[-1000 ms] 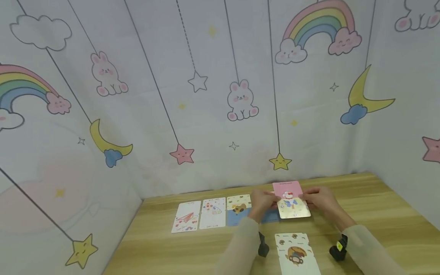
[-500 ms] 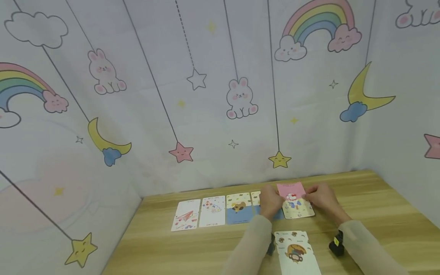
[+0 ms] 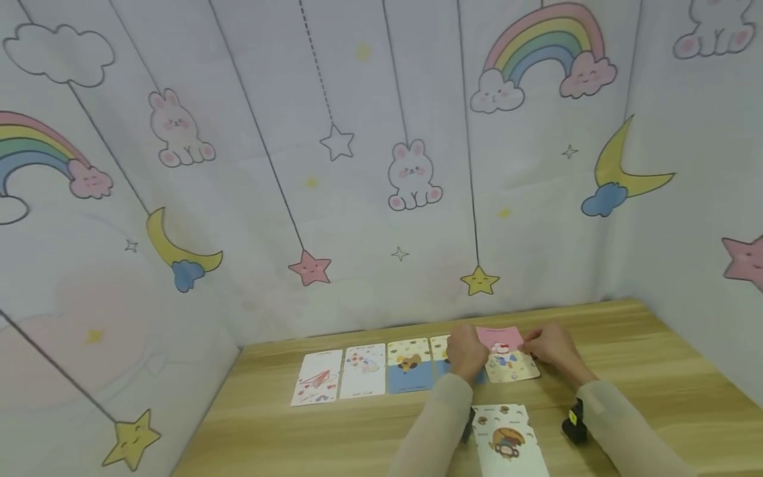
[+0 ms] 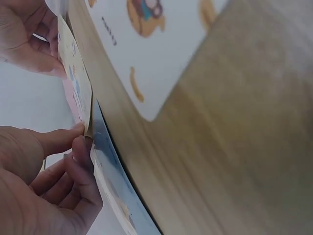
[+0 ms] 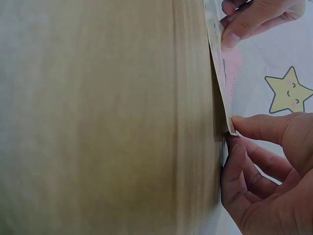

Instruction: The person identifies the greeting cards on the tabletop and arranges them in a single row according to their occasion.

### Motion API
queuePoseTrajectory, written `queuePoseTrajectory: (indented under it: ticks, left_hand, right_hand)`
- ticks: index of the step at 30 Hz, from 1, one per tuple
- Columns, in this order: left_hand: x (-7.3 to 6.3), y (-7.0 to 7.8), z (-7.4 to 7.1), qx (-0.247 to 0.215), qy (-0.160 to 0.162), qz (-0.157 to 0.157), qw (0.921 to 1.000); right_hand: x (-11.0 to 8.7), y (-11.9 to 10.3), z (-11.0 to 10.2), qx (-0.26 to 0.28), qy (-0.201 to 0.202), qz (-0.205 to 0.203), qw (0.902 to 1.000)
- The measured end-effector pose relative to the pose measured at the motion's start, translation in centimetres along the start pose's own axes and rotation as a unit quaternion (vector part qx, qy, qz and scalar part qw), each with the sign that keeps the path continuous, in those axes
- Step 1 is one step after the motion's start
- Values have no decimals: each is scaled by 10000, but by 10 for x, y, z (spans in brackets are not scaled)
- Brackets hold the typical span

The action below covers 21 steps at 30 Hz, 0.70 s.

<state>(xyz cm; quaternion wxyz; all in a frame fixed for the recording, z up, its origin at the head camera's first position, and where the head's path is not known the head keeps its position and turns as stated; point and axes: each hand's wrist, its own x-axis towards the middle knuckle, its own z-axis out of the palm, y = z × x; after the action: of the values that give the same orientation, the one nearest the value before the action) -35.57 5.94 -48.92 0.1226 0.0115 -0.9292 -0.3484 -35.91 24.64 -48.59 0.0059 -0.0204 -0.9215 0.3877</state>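
A pink-and-cream card (image 3: 511, 368) with a cartoon figure lies level at the right end of a row. My left hand (image 3: 467, 351) pinches its left edge, thumb on top and fingers curled below, as the left wrist view shows. Its right edge is pinched by my right hand (image 3: 554, 344); in the right wrist view the thumb (image 5: 264, 126) presses on top and the card (image 5: 222, 78) stands slightly off the wood. Partly behind my left hand is a yellow-and-blue card (image 3: 441, 366).
Leftward in the row lie a dog card (image 3: 410, 374), a flower card (image 3: 363, 381) and a paper-plane card (image 3: 318, 377). Nearer, between my forearms, a white monkey card (image 3: 509, 450) lies on the wooden table (image 3: 268, 437). A patterned cloth wall (image 3: 357, 291) rises behind.
Both hands have lowered the pink-and-cream card towards the table and moved it slightly right relative to the row. My left hand now covers part of the adjoining yellow-and-blue card.
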Motion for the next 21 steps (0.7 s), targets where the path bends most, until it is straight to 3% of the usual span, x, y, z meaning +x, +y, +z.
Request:
queuePoseTrajectory:
  ticks: [5,11,16,21]
  left_hand:
    - [-1,-3,0,-70,92,141,9998]
    - [-2,0,-11,-113,-281,382,9988]
    - [-3,6,-31,-269,-665,639,9954]
    - [-10,9,-55,-197,-1076,898,9899]
  right_hand:
    - [0,1,0,2,-40,-4,10000]
    - [-2,-3,-3,117,-263,77,9996]
    - [-9,-8,-11,141,-507,-59,9986]
    - [-21,-17,-19,-221,-536,-452,9973]
